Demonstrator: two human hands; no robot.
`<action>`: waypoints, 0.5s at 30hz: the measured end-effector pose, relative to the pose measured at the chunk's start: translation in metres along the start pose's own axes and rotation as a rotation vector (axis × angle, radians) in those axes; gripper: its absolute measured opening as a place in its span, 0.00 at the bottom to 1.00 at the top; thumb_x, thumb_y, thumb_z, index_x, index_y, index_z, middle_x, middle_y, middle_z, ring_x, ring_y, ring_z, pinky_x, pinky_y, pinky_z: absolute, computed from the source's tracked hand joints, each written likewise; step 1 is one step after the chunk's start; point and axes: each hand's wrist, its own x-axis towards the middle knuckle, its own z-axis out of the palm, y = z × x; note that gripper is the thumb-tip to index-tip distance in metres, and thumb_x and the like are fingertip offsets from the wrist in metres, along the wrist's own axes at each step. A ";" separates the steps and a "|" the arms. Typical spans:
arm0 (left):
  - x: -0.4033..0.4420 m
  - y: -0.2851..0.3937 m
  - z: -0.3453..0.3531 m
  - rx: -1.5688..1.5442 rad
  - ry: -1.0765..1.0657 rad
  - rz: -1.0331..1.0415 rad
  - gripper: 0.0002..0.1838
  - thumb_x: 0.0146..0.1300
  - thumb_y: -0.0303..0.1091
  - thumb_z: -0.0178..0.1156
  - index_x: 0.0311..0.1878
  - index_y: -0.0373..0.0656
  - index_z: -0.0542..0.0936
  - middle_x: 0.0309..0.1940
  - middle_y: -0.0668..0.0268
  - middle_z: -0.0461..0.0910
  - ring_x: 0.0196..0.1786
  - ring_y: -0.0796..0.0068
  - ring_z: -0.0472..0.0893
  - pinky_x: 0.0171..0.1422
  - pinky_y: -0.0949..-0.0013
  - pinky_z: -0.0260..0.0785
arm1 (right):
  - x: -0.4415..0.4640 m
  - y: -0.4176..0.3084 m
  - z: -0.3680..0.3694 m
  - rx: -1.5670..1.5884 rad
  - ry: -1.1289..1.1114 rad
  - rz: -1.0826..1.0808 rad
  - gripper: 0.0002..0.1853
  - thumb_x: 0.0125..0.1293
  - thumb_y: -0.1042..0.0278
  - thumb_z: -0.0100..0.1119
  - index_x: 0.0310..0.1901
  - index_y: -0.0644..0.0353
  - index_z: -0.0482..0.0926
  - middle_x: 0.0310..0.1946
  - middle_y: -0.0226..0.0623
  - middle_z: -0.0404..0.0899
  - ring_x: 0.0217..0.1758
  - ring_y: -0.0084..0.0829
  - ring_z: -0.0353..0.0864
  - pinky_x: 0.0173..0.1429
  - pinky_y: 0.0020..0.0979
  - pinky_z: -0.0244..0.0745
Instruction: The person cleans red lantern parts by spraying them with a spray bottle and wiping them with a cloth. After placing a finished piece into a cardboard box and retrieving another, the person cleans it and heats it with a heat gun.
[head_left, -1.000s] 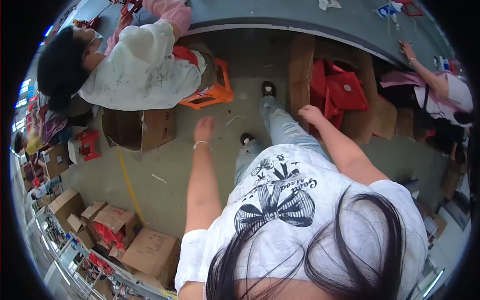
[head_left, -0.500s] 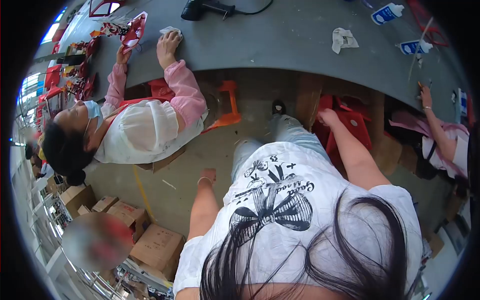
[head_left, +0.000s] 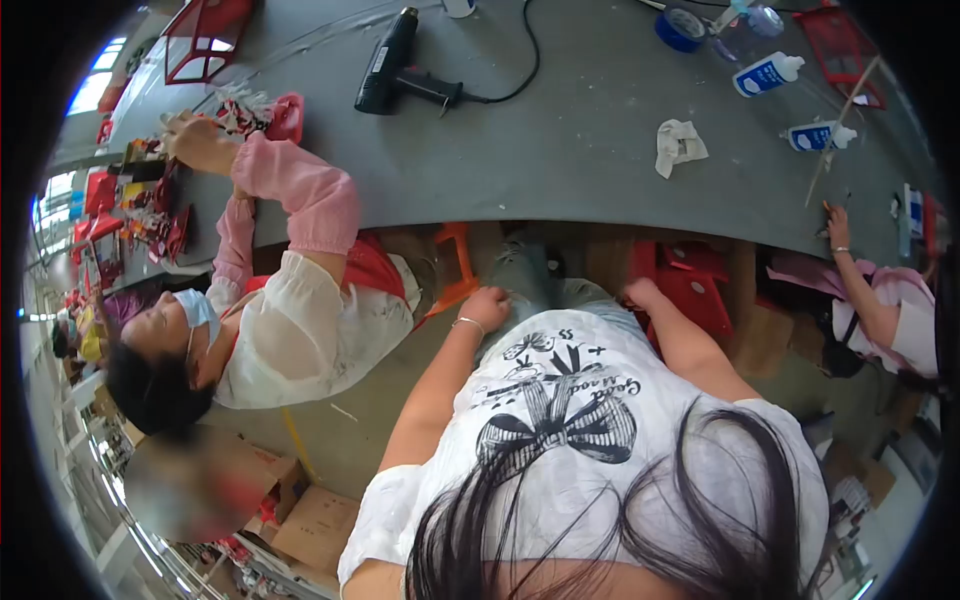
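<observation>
My left hand (head_left: 487, 308), with a bracelet at the wrist, is at my thigh against the light jeans (head_left: 575, 295). Its fingers look curled, and anything inside them is hidden. Near the other thigh is my right hand (head_left: 645, 295), also closed, beside red plastic pieces (head_left: 703, 308) under the table. Whether it touches them I cannot tell. Ahead is the grey table (head_left: 560, 170), with a black heat gun (head_left: 385, 65) and a crumpled white cloth (head_left: 680, 146) on it.
A co-worker in pink sleeves (head_left: 300, 180) sits at left by an orange stool (head_left: 456, 265); another person's hand (head_left: 838, 228) rests at the right table edge. Glue bottles (head_left: 768, 74), blue tape (head_left: 680, 30) and a red frame (head_left: 205, 42) lie on the table. Cardboard boxes (head_left: 318, 530) stand behind left.
My view has come closer to the table. My left hand has moved forward and right to my thigh. The co-worker's arm has left the white cloth and reaches further left.
</observation>
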 end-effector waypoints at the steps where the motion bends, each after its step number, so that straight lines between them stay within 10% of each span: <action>1: 0.002 0.000 -0.007 0.011 -0.060 -0.026 0.19 0.65 0.48 0.55 0.49 0.47 0.85 0.52 0.52 0.83 0.57 0.49 0.80 0.64 0.53 0.72 | -0.015 -0.010 0.000 0.285 0.012 0.239 0.10 0.62 0.63 0.61 0.31 0.62 0.82 0.24 0.37 0.81 0.24 0.32 0.81 0.25 0.36 0.77; 10: 0.067 0.070 -0.104 -0.035 -0.274 0.139 0.25 0.65 0.55 0.59 0.42 0.38 0.86 0.40 0.49 0.85 0.47 0.49 0.84 0.54 0.55 0.74 | -0.044 0.010 -0.048 0.753 0.310 0.583 0.12 0.61 0.61 0.59 0.37 0.63 0.83 0.30 0.39 0.84 0.29 0.34 0.85 0.26 0.37 0.76; 15: 0.101 0.074 -0.113 0.196 -0.463 0.289 0.20 0.63 0.49 0.58 0.37 0.41 0.86 0.38 0.49 0.85 0.45 0.46 0.83 0.52 0.51 0.74 | 0.011 0.044 0.021 0.621 0.557 0.287 0.10 0.62 0.62 0.61 0.35 0.61 0.83 0.29 0.37 0.84 0.27 0.31 0.84 0.28 0.35 0.75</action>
